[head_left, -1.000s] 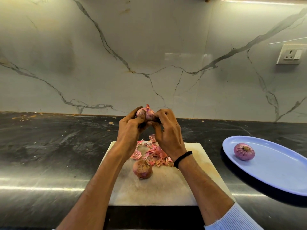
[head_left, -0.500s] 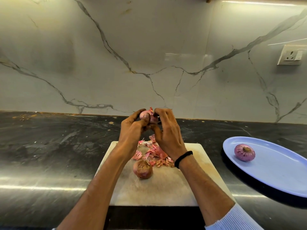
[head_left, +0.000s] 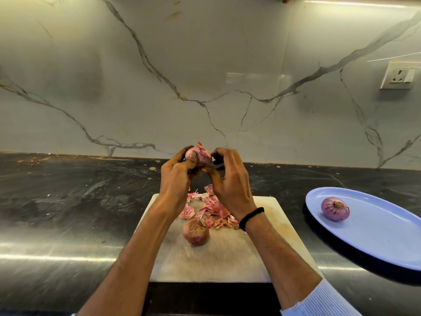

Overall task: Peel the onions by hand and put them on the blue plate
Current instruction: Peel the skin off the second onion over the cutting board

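Mostly at risk of a slip: held onion (head_left: 201,156) raised clear of the cutting board (head_left: 216,258), pinched from both sides rather than cupped, so liable to squirt free under a hard tug on a clinging strip of skin, then drop onto the board or roll away across the dark table (head_left: 68,201). Could also lose good flesh along with the dry skin if dug into too deeply, or keep papery scraps near the pointed tip, marked by a ragged upstanding flap. Might scatter more peelings (head_left: 211,210) past the board's far edge, beyond the pile already lying just behind the unpeeled onion (head_left: 196,231). As for pose: left grip (head_left: 176,179) curled round the held onion from the left, thumb pressed flat on its near face, fingers wrapped behind. Right grip (head_left: 230,181) closed against the onion's right and lower side, thumb and forefinger seemingly pinching a bit of skin, though too small and shadowed to say for sure; back of the hand turned to the camera. Both forearms reaching forward and up from the bottom edge, converging above the board's far end, black wristband (head_left: 251,217) on the right wrist. Well off to the right, blue plate (head_left: 376,242) on the table, one peeled onion (head_left: 335,208) lying on it, apart from both grips.
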`<action>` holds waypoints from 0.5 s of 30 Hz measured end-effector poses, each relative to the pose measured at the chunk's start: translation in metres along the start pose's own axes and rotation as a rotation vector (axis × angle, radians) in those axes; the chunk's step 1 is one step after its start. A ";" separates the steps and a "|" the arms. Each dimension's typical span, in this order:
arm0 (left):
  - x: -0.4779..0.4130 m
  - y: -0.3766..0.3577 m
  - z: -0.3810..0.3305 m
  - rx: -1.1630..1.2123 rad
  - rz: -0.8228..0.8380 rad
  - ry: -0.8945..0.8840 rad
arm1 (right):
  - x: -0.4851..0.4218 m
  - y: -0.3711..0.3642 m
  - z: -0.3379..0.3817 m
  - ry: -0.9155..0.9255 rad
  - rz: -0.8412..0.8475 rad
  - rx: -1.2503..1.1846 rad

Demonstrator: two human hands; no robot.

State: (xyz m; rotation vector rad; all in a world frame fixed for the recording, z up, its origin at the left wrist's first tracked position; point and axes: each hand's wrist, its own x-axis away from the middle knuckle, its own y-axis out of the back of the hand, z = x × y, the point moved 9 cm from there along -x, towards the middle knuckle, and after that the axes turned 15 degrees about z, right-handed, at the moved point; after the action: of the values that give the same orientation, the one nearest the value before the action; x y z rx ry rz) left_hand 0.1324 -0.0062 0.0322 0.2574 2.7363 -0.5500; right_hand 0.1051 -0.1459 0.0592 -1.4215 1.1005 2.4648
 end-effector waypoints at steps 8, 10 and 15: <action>0.001 -0.003 0.000 0.009 0.043 -0.007 | 0.000 0.003 0.006 0.031 -0.011 0.068; 0.001 -0.004 0.000 -0.005 0.049 -0.013 | 0.000 0.003 0.006 0.035 -0.008 0.093; 0.000 -0.002 0.001 -0.053 0.028 -0.018 | 0.000 0.004 0.006 0.030 -0.021 0.093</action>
State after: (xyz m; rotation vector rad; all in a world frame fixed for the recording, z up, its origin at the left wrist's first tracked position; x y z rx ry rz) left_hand 0.1321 -0.0082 0.0316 0.2764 2.7209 -0.4699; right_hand 0.0996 -0.1454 0.0635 -1.4398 1.1832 2.3533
